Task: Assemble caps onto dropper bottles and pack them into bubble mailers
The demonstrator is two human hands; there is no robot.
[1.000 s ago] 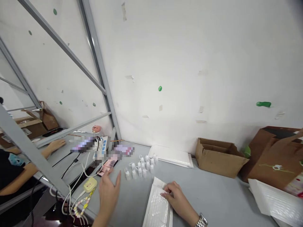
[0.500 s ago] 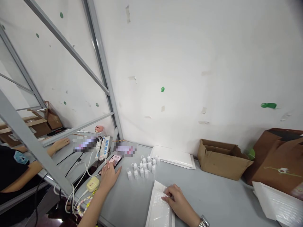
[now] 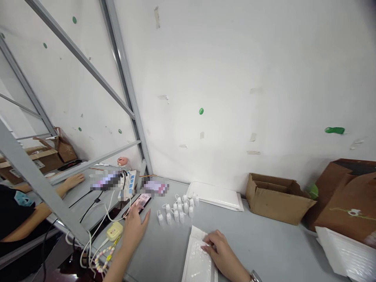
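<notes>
My left hand point(image 3: 135, 225) lies over the lower part of a phone point(image 3: 144, 200) with a lit screen showing 13:11. Its fingers are stretched out and touch the phone, and the thumb stands apart. At the bottom centre is a white bubble mailer point(image 3: 195, 254), lying flat on the grey table. My right hand point(image 3: 221, 252), a metal watch at its wrist, has its fingers curled at the mailer's right edge, with thumb and fingertips on it. Several small white squeeze bottles point(image 3: 176, 215) with tethered caps stand upright between the phone and the mailers at the back.
White mailers point(image 3: 216, 197) lie stacked against the wall. To the right are an open cardboard box point(image 3: 279, 201), a brown bag point(image 3: 343, 203) and another bubble mailer point(image 3: 349, 254). A power strip point(image 3: 128, 186), cables and a yellow case point(image 3: 114, 231) lie left. Beyond the metal frame, a co-worker's arm point(image 3: 38, 219) rests.
My left hand has drawn back slightly on the phone, uncovering a bit more of its screen. My right hand stays at the mailer's edge. The view has shifted a little.
</notes>
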